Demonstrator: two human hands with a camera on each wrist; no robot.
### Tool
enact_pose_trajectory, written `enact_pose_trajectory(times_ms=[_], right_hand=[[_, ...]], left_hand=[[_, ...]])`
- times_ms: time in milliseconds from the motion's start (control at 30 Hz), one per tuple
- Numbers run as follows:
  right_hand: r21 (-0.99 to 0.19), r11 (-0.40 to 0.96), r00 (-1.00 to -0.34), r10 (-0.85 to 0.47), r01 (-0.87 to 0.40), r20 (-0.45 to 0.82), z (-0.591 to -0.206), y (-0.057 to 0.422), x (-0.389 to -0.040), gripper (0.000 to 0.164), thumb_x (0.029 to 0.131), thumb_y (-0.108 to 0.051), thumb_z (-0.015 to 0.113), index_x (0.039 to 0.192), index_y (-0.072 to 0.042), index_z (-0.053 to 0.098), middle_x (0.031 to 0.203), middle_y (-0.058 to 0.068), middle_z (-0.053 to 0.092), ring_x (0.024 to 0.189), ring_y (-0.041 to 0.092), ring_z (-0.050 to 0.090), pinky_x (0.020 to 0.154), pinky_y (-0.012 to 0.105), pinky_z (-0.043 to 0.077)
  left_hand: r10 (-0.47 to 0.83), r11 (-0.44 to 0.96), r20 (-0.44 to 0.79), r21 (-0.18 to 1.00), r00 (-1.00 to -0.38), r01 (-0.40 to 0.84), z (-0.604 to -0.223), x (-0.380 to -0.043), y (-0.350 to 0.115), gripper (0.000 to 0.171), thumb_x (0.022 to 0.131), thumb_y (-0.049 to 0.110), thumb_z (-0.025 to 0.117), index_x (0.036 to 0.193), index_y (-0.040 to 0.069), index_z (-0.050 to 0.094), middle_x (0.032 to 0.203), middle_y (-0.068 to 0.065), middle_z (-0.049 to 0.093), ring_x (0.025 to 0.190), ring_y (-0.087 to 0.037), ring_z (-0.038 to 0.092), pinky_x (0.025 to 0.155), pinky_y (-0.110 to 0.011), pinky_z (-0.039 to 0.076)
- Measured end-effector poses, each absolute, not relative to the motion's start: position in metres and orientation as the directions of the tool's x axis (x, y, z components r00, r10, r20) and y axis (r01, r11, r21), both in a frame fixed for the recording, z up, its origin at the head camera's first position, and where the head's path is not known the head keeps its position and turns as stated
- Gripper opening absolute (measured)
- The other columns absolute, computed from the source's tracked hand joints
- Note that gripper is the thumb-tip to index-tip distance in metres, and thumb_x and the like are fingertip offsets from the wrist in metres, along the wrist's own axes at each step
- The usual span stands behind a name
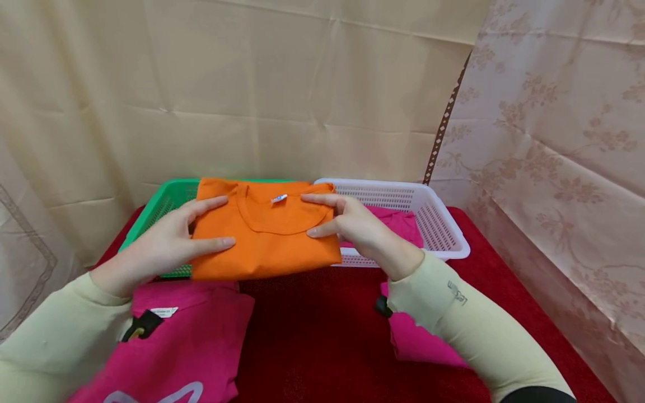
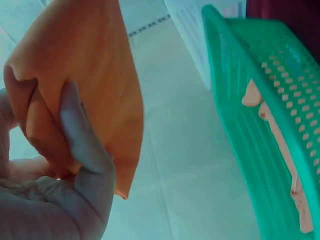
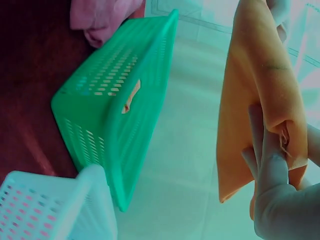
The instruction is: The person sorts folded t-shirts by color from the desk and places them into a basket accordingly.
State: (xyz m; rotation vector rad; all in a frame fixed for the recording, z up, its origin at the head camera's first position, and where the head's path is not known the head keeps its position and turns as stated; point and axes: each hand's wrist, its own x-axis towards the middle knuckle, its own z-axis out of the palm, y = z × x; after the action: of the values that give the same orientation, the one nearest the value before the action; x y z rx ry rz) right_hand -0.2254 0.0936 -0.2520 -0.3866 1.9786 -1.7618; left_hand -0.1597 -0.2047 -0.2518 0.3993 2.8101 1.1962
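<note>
A folded orange T-shirt hangs in the air in front of the baskets, its round neckline and small label facing up. My left hand grips its left side, and my right hand grips its right side, thumbs on top. In the left wrist view, the left hand's fingers curl against the shirt's folded edge. Fingers of the right hand press under the shirt in the right wrist view. Behind it, the green basket is partly hidden; orange cloth lies inside.
Right of the green basket stands a white basket holding pink cloth. A pink T-shirt lies on the red-covered table at the near left. More pink cloth is under my right forearm. Curtains hang behind.
</note>
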Motion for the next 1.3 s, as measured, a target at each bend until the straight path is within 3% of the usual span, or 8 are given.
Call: enact_pose_trajectory(times_ms=[267, 467, 567, 633, 800, 867, 1067, 1300], right_hand=[[-0.991, 0.108, -0.886, -0.447, 0.082, -0.122, -0.239, 0.075, -0.246, 0.066, 0.084, 0.01, 0.067, 0.143, -0.018, 0.055, 0.136, 0.008, 0.059, 0.109, 0.019, 0.064, 0.08, 0.035, 0.06], [-0.994, 0.092, -0.917, -0.387, 0.06, -0.091, -0.241, 0.064, -0.258, 0.063, 0.085, 0.008, 0.069, 0.139, -0.021, 0.059, 0.137, 0.006, 0.059, 0.109, 0.02, 0.064, 0.082, 0.035, 0.06], [-0.997, 0.068, -0.93, -0.362, 0.035, -0.058, -0.246, 0.058, -0.264, 0.063, 0.084, 0.009, 0.069, 0.14, -0.019, 0.058, 0.139, 0.008, 0.058, 0.112, 0.021, 0.063, 0.087, 0.037, 0.058], [-0.999, 0.048, -0.936, -0.349, 0.023, -0.038, -0.25, 0.053, -0.269, 0.063, 0.084, 0.01, 0.069, 0.14, -0.018, 0.058, 0.14, 0.009, 0.057, 0.116, 0.021, 0.062, 0.092, 0.039, 0.057], [-1.0, 0.026, -0.958, -0.287, -0.011, 0.003, -0.264, 0.041, -0.28, 0.061, 0.083, 0.008, 0.071, 0.138, -0.017, 0.06, 0.143, 0.007, 0.055, 0.125, 0.02, 0.057, 0.102, 0.038, 0.051], [-1.0, 0.017, -0.965, -0.262, -0.017, 0.012, -0.271, 0.036, -0.284, 0.06, 0.082, 0.008, 0.072, 0.136, -0.016, 0.062, 0.142, 0.007, 0.057, 0.127, 0.02, 0.056, 0.104, 0.036, 0.05], [-1.0, -0.008, -0.974, -0.226, -0.017, 0.018, -0.294, 0.023, -0.292, 0.059, 0.082, 0.011, 0.069, 0.136, -0.014, 0.062, 0.134, 0.014, 0.063, 0.125, 0.023, 0.059, 0.101, 0.037, 0.051], [-0.991, 0.085, -0.982, -0.162, -0.107, 0.092, -0.323, 0.007, -0.298, 0.057, 0.08, 0.011, 0.07, 0.132, -0.014, 0.066, 0.135, 0.014, 0.063, 0.128, 0.022, 0.056, 0.104, 0.034, 0.049]], left_hand=[[0.203, 0.672, 0.045, 0.72, -0.978, 0.173, -0.237, -0.178, -0.217, 0.084, 0.091, 0.04, 0.07, 0.159, 0.02, 0.024, 0.154, -0.014, 0.036, 0.128, -0.025, 0.044, 0.09, -0.014, 0.04], [0.173, 0.664, 0.047, 0.733, -0.984, 0.152, -0.243, -0.195, -0.224, 0.084, 0.093, 0.038, 0.068, 0.159, 0.02, 0.02, 0.162, -0.019, 0.022, 0.14, -0.034, 0.029, 0.108, -0.048, 0.035], [0.158, 0.637, 0.072, 0.754, -0.985, 0.158, -0.25, -0.204, -0.226, 0.083, 0.095, 0.033, 0.067, 0.16, 0.018, 0.018, 0.163, -0.019, 0.019, 0.144, -0.035, 0.027, 0.112, -0.054, 0.031], [0.142, 0.628, 0.093, 0.761, -0.985, 0.162, -0.254, -0.208, -0.228, 0.083, 0.095, 0.032, 0.067, 0.16, 0.017, 0.017, 0.163, -0.018, 0.019, 0.145, -0.034, 0.028, 0.113, -0.052, 0.032], [0.116, 0.62, 0.133, 0.764, -0.984, 0.176, -0.265, -0.217, -0.235, 0.08, 0.096, 0.034, 0.065, 0.159, 0.017, 0.019, 0.162, -0.016, 0.022, 0.139, -0.032, 0.038, 0.097, -0.015, 0.042], [0.108, 0.623, 0.141, 0.762, -0.984, 0.177, -0.269, -0.219, -0.238, 0.079, 0.097, 0.034, 0.064, 0.159, 0.017, 0.02, 0.162, -0.016, 0.024, 0.138, -0.033, 0.039, 0.093, -0.012, 0.041], [0.113, 0.65, 0.148, 0.737, -0.982, 0.186, -0.282, -0.225, -0.246, 0.079, 0.097, 0.034, 0.063, 0.159, 0.012, 0.018, 0.161, -0.022, 0.023, 0.145, -0.041, 0.028, 0.114, -0.058, 0.029], [0.117, 0.653, 0.127, 0.737, -0.985, 0.173, -0.304, -0.235, -0.257, 0.08, 0.098, 0.031, 0.062, 0.159, 0.007, 0.016, 0.162, -0.025, 0.018, 0.146, -0.043, 0.023, 0.116, -0.061, 0.024]])
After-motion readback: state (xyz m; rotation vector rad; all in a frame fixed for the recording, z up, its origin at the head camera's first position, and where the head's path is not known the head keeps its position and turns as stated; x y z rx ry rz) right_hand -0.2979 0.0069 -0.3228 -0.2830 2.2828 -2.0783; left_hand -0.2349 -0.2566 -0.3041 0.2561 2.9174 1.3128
